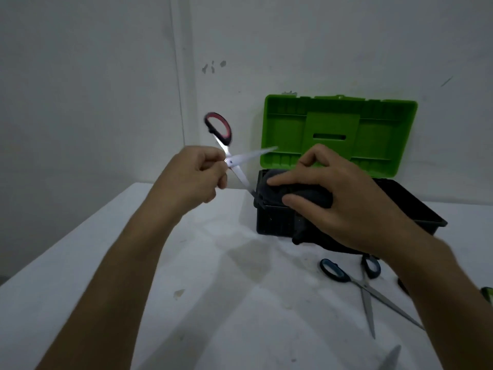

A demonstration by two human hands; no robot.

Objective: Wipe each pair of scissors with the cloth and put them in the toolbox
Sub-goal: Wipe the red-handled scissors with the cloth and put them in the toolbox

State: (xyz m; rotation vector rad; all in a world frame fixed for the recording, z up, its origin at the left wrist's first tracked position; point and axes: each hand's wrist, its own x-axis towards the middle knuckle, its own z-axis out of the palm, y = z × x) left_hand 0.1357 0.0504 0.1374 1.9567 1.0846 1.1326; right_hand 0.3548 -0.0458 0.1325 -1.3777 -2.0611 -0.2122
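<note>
My left hand (196,173) grips a pair of scissors with red and black handles (229,156), spread open in the air; one handle loop points up, one blade points right. The lower blade's tip runs into a dark grey cloth (306,194) that my right hand (344,196) holds, pinched around that tip. Behind both hands stands the toolbox (274,220), a black body with its green lid (338,129) raised against the wall. A second pair of scissors with blue and black handles (365,287) lies open on the table to the right.
The white table (186,276) meets a white wall at the back, and its left edge falls away. A metal blade tip (392,359) shows at the bottom edge. Small dark and green objects (486,292) lie at the right edge, partly hidden by my forearm.
</note>
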